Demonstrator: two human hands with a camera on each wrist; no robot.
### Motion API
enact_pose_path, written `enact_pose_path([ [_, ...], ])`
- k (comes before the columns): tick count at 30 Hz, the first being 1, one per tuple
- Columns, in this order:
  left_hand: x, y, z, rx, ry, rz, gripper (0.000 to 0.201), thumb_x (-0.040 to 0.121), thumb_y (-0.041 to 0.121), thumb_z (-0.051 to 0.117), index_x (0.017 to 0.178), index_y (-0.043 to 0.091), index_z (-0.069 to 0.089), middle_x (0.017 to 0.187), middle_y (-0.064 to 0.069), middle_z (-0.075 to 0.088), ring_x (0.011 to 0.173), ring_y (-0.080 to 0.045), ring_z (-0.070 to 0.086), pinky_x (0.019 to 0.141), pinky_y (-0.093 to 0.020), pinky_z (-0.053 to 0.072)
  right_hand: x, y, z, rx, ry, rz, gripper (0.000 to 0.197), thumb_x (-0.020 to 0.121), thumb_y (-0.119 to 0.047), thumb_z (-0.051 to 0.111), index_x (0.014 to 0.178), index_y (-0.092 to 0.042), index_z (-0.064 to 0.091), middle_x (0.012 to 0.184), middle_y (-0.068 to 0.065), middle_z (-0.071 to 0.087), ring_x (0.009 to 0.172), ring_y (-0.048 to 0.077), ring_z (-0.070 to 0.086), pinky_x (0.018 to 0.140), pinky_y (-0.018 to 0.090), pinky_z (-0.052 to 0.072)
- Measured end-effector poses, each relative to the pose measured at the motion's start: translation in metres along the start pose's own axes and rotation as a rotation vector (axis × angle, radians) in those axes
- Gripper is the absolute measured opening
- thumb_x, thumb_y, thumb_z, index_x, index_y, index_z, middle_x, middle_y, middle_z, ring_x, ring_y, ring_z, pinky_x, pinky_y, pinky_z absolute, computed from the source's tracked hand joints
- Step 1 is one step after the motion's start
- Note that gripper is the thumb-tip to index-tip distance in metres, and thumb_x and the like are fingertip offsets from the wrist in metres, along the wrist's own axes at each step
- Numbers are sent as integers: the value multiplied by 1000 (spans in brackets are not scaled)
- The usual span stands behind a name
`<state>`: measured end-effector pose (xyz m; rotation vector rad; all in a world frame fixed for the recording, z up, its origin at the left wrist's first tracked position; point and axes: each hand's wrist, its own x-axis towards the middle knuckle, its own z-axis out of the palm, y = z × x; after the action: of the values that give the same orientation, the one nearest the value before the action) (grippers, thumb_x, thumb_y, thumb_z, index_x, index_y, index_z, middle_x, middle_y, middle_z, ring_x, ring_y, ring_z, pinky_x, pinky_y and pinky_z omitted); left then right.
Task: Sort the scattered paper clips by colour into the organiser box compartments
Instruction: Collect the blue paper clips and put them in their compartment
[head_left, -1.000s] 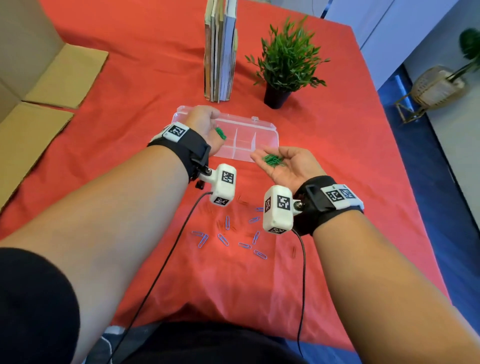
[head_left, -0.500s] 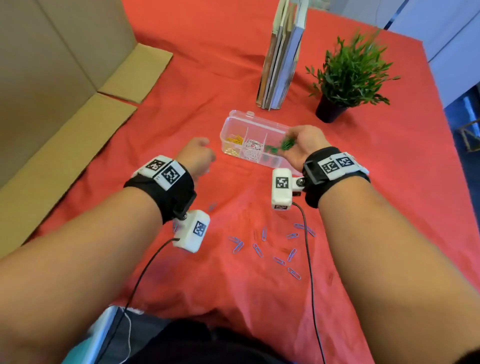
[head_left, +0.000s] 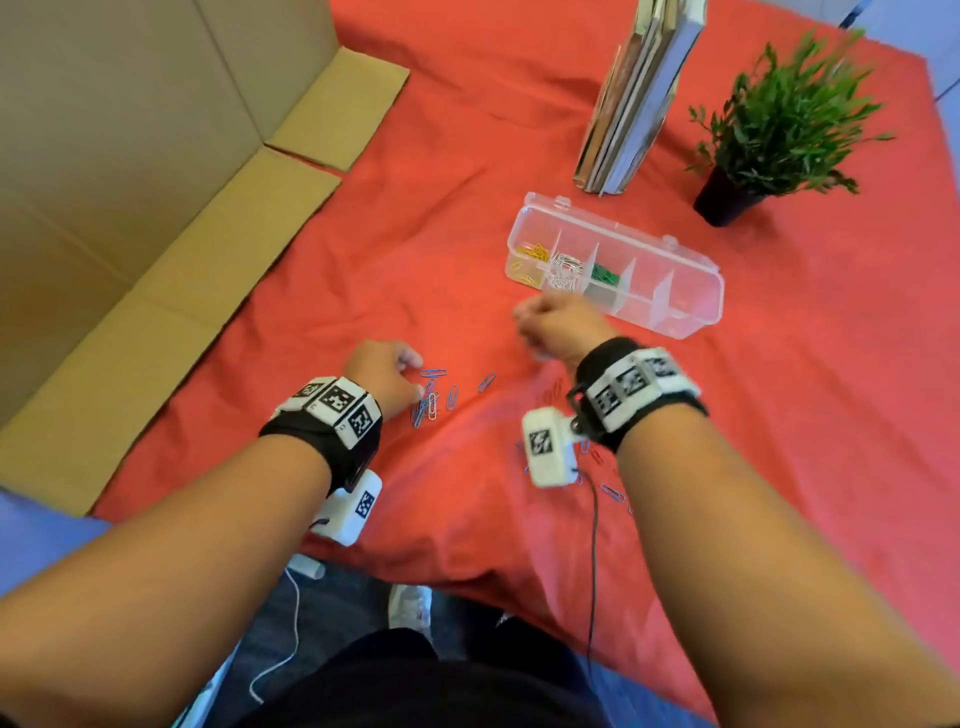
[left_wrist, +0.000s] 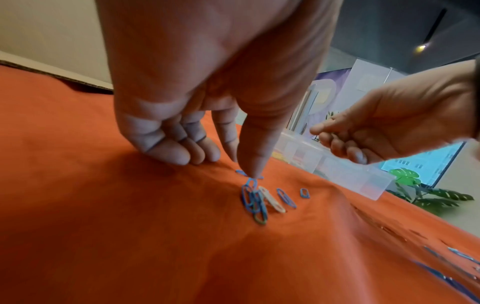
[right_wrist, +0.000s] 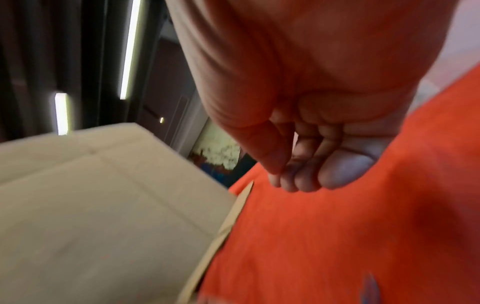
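Left wrist view has my left hand pinching, thumb on the blue clips heaped near the organiser box, right hand curled empty, and that white clip could ride along.

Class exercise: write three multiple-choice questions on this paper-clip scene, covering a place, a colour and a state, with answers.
1. Where are the green clips? A) on the cloth B) organiser box, third compartment from the yellow end C) plant pot
2. Most loose clips by the left hand are: A) yellow B) green C) blue
3. The two compartments beyond the green one are: A) empty B) full of blue clips C) taped shut
Answers: B, green sits beside the white clips; C, a blue cluster lies at the thumb; A, only clear plastic shows.
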<state>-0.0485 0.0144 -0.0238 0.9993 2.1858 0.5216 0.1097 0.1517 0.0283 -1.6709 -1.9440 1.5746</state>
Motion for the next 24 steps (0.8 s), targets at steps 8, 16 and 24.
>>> enact_pose_path([
  [8, -4, -18, 0, 30, -16, 58, 51, 58, 7, 80, 107, 13, 66, 107, -9, 68, 105, -26, 58, 91, -31, 48, -30, 28, 108, -627, -84, -210, 25, 84, -25, 59, 96, -4, 66, 105, 18, 67, 102, 31, 61, 85, 33, 47],
  [16, 2, -25, 0, 41, -4, 87, 42, 67, -2, 68, 106, 12, 67, 107, -11, 67, 101, -26, 60, 80, -20, 40, -17, 29, 92, -595, -64, -134, 18, 89, -24, 53, 84, -11, 64, 95, 17, 67, 88, 29, 63, 78, 31, 47],
  [24, -2, -14, 9, 105, -43, 167, 36, 61, 22, 80, 95, 17, 68, 84, -1, 59, 76, -18, 56, 72, -25, 45, 0, 25, 19, 149, 157, 36, 28, 85, 3, 51, 71, -20, 53, 60, 3, 53, 41, 7, 50, 38, 17, 44],
])
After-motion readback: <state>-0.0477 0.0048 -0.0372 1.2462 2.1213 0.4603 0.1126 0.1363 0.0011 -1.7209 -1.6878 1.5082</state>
